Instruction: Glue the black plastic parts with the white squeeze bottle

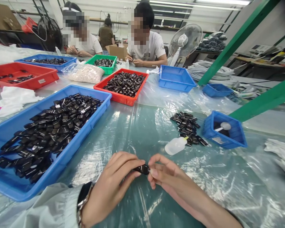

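Observation:
A small glossy black part (143, 169) is held low over the plastic-covered table, between my two hands. The fingers and thumb of my left hand (116, 182) close on its left side. At its right end, my right hand (167, 177) pinches with thumb and fingertips; whatever lies between those fingertips is too small to make out. Beyond my right hand a white squeeze bottle (176, 146) lies on its side, beside a loose pile of black parts (187, 125). A large blue tray (85, 134) full of similar black parts stands at the left.
A small blue bin (224, 139) with a white round-headed item stands at the right. Farther back are a red tray (125, 100) of black parts, a blue tray (177, 85) and a green tray (114, 65). Two people sit across the table. Green bars slant in from the right.

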A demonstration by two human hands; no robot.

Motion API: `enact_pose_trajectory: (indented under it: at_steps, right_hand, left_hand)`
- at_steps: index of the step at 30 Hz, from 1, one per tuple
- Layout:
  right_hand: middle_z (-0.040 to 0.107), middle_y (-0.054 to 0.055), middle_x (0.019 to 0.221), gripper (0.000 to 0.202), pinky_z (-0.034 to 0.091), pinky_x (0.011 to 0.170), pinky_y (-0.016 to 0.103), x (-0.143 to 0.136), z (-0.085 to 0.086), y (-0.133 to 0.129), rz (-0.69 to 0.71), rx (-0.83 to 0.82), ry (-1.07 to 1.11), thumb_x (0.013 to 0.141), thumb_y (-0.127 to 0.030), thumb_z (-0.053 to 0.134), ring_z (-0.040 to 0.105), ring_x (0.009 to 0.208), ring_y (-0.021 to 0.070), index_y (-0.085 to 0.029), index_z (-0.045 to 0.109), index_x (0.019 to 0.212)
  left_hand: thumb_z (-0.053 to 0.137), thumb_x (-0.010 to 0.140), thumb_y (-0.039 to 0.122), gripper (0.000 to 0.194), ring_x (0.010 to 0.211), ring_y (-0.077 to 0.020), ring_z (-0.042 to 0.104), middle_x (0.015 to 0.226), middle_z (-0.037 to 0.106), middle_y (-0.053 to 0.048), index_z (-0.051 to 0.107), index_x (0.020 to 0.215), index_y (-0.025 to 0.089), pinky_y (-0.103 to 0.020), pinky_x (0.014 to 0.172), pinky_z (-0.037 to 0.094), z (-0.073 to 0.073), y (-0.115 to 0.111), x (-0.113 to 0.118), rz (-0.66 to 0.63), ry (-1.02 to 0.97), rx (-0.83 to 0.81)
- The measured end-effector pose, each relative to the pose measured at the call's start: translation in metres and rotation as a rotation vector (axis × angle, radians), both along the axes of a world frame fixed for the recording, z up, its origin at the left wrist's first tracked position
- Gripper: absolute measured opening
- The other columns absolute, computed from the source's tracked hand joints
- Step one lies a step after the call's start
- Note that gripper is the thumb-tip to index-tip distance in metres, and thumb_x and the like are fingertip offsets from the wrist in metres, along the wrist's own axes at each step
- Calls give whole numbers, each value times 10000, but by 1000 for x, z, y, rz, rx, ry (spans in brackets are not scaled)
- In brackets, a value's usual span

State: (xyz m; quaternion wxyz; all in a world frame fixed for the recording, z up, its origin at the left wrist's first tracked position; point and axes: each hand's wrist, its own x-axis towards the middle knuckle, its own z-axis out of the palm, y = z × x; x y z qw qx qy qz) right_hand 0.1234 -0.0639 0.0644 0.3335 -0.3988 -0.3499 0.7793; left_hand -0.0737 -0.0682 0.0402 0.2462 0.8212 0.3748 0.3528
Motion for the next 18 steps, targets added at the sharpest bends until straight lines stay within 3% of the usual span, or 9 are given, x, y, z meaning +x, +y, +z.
enact_pose_trajectory:
  at_steps: [11,15,18]
  right_hand:
    - [633,-13,749,229,471,755,291,0,-11,-2,98,41,62,808,-359,690,619,726,114,-203,580,934]
    - [642,3,751,212,495,703,295,-3,-12,-2,79,189,-26,803,-368,681,634,696,123,-190,599,886]
    - [630,-6,690,199,496,640,292,-1,-9,-7,-27,416,-165,743,-356,732,615,643,137,-199,636,818]
  left_hand:
    - [450,956,105,235,909,-193,548,1018,631,-79,541,1167,156,-313,766,430,8,-4,0,-23,36,199]
    - [422,965,98,224,896,-188,559,971,651,-79,568,1133,124,-300,762,428,10,-7,5,-7,69,345]
    - [408,963,95,273,946,-200,565,984,661,-61,579,1167,155,-317,834,423,17,-16,-5,30,123,463]
